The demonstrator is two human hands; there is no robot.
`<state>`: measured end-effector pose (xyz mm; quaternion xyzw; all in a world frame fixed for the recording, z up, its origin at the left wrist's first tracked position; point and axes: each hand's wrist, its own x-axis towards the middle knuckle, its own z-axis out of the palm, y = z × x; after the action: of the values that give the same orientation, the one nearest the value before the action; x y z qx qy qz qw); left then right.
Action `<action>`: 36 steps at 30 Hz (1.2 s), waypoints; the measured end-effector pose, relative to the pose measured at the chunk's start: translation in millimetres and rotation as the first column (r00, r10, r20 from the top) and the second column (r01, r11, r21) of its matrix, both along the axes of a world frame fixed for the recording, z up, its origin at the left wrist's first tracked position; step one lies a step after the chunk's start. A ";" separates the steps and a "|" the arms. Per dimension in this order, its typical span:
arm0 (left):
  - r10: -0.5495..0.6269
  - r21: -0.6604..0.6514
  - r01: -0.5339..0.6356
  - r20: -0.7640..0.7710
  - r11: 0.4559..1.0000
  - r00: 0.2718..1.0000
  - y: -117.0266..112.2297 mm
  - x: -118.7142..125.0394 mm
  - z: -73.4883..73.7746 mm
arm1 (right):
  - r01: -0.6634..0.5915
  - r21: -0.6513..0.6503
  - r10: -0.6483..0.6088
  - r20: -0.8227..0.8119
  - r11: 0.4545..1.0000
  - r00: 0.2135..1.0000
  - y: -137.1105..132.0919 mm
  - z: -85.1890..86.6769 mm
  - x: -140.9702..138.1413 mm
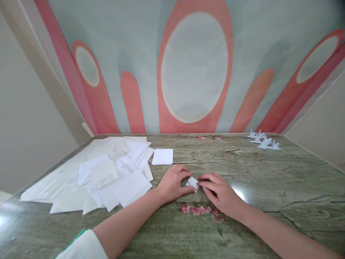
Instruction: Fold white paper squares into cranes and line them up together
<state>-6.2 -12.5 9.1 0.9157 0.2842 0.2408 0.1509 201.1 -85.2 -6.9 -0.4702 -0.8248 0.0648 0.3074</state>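
Note:
A small folded white paper lies on the table between my two hands. My left hand grips its left side, thumb along the near edge and fingers at the far corner. At the right edge, the fingertips of my right hand press on the same paper, the index and middle fingers close together. Fine creases on the paper are too small to make out. Beyond my left hand rests a short stack of square white sheets.
Loose white papers are heaped across the left of the wood-grain table. Several folded paper cranes stand at the far right. Pink flower prints mark the tabletop near my hands. A patterned wall rises behind the far edge.

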 end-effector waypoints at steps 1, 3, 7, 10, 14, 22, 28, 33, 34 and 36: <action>-0.010 -0.019 0.010 0.008 1.000 1.000 0.4 0.1 -0.3 | -0.001 0.008 0.001 -0.007 1.000 1.000 0.0 0.0 0.0; -0.024 -0.057 0.026 0.031 0.998 0.999 1.0 0.4 -0.5 | 0.006 0.015 -0.005 -0.023 1.000 1.000 0.2 -0.5 0.0; -0.014 -0.129 0.023 0.069 0.991 0.998 0.7 0.6 1.4 | 0.035 -0.007 -0.035 -0.051 0.999 0.998 0.0 -1.8 0.5; 0.018 -0.200 -0.009 0.045 0.980 0.999 -1.4 0.3 4.0 | 0.048 -0.035 -0.050 -0.051 0.998 0.997 -1.1 -0.5 1.1; 0.010 -0.263 0.009 0.072 0.965 0.997 -6.9 1.5 6.7 | 0.025 -0.050 -0.027 -0.044 0.998 0.999 -2.9 4.1 1.2; -0.004 -0.345 0.085 0.228 0.935 0.974 -18.1 8.3 2.9 | -0.034 0.020 0.037 -0.162 0.999 0.986 -5.2 7.3 -1.8; -0.063 -0.261 0.137 0.273 0.956 0.960 -15.6 8.1 2.4 | 0.000 0.136 0.031 -0.231 0.991 0.973 -7.7 8.1 -0.7; -0.089 -0.140 0.134 0.288 0.981 0.954 -20.2 7.0 8.8 | 0.017 0.208 0.015 -0.149 0.978 0.989 -7.5 6.6 0.3; -0.088 -0.117 0.127 0.293 0.985 0.952 -20.7 6.8 9.4 | 0.024 0.215 -0.001 -0.106 0.976 0.994 -7.0 6.3 0.7; -0.093 -0.074 0.119 0.285 0.990 0.954 -20.3 6.5 8.7 | 0.043 0.221 -0.042 -0.010 0.974 0.999 -6.1 6.3 1.4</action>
<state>0.3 -32.8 17.7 0.8785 0.2209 0.3466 0.2436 202.6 -91.3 -0.6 -0.4506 -0.8157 -0.0325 0.3614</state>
